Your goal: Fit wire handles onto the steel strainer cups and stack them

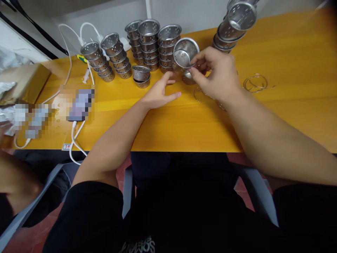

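Note:
My right hand (216, 75) is closed in a pinch on the rim of a perforated metal strainer cup (185, 53), tilted so its inside faces me, just above the yellow table (184, 123). My left hand (161, 92) rests flat on the table beside it, fingers stretched out and holding nothing. Under the right hand lie thin wire rings (200, 95), and another small metal piece (187, 78) sits below the cup.
Stacks of the same metal cups (149, 42) stand along the back, more (107, 58) at the left and a leaning stack (233, 24) at the right. Loose wire rings (255, 83) lie right. White cables (75, 135) and a blurred device (79, 103) lie left.

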`<state>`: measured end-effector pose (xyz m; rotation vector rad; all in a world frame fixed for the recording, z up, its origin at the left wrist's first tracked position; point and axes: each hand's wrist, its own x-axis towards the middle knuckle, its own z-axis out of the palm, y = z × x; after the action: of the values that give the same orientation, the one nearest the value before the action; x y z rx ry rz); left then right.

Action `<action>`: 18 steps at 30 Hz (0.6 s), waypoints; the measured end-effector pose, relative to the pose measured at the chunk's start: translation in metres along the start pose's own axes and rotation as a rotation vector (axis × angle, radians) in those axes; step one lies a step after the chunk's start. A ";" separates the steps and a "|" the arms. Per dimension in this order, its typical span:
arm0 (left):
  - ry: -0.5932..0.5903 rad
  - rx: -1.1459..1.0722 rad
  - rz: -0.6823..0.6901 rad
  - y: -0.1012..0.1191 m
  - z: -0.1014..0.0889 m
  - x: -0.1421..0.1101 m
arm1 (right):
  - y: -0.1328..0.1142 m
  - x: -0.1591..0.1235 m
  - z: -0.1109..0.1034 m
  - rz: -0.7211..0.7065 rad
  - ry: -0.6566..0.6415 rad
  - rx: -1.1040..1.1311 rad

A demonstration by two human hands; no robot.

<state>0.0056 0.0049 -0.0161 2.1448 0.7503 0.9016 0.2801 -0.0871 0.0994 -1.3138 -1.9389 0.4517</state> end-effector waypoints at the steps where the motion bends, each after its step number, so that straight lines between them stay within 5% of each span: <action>1: 0.034 -0.004 -0.006 -0.003 0.001 0.002 | 0.002 0.000 0.000 -0.004 -0.017 0.004; 10: 0.196 0.139 0.002 0.007 -0.006 0.008 | 0.008 0.000 0.003 -0.070 -0.238 0.050; 15: 0.225 0.106 -0.019 -0.004 -0.009 0.007 | -0.007 0.001 -0.028 0.063 0.001 -0.271; 18: 0.220 0.118 -0.020 -0.005 -0.011 0.006 | 0.013 0.007 -0.040 0.155 -0.129 -0.475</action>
<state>-0.0004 0.0165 -0.0122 2.1573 0.9536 1.1197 0.3164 -0.0803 0.1204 -1.7798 -2.1424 0.1517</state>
